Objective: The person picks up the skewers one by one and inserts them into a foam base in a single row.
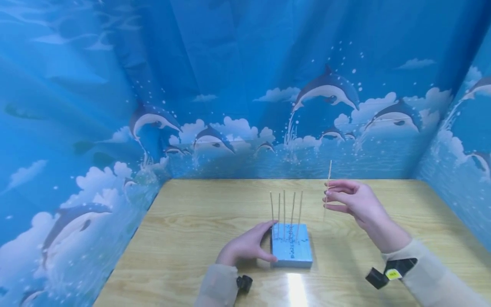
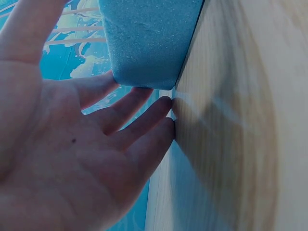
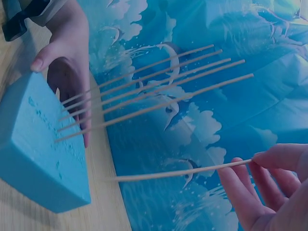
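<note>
A light-blue foam block (image 1: 303, 249) lies on the table, its top pitted with small holes and dark marks. Several thin wooden sticks (image 1: 301, 209) stand upright in it, roughly in a row. My left hand (image 1: 245, 247) holds the block at its left side, thumb at the near corner and fingers at the far one. In the left wrist view, fingertips touch the foam's edge (image 2: 149, 62). Raised right of the block, my right hand (image 1: 358, 202) pinches another wooden stick (image 3: 183, 173) near one end between thumb and fingers. That stick is nearly vertical, its lower end apart from the foam.
The wood-grain table (image 1: 184, 238) carries the block. A blue curtain (image 1: 230, 85) printed with dolphins and clouds hangs behind the table and along its sides. Black wrist cameras (image 1: 377, 278) are strapped over both light sleeves.
</note>
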